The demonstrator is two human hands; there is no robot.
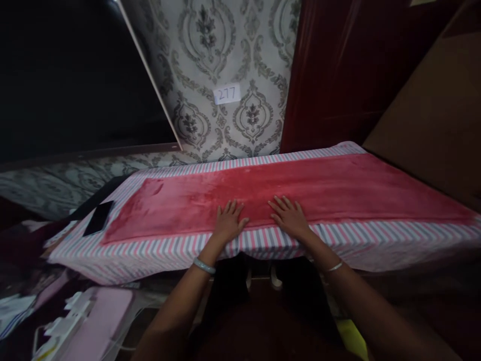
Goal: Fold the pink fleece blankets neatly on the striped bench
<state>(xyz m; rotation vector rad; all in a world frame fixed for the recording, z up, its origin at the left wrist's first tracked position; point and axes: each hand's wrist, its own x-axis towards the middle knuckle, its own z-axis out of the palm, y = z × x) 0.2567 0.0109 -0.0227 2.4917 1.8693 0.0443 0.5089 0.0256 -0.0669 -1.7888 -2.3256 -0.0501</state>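
Note:
A long red plush cloth (338, 188) lies spread flat over a striped tablecloth (169, 248) in pink, grey and white. My left hand (228, 223) rests palm down near the cloth's front edge, its fingers spread. To the right of it, my right hand (289, 216) also lies flat on the red cloth with fingers apart. Neither hand holds anything. The pile looks darker in the middle than at the left end, where a small dark mark shows.
A black phone (98, 218) lies on the striped cloth at the left. Behind stand a large dark screen (75, 75) and a wall with a paper (227, 94) marked 277. A brown panel (436, 110) rises at the right. Below left are a pink seat (108, 311) and a white power strip (69, 321).

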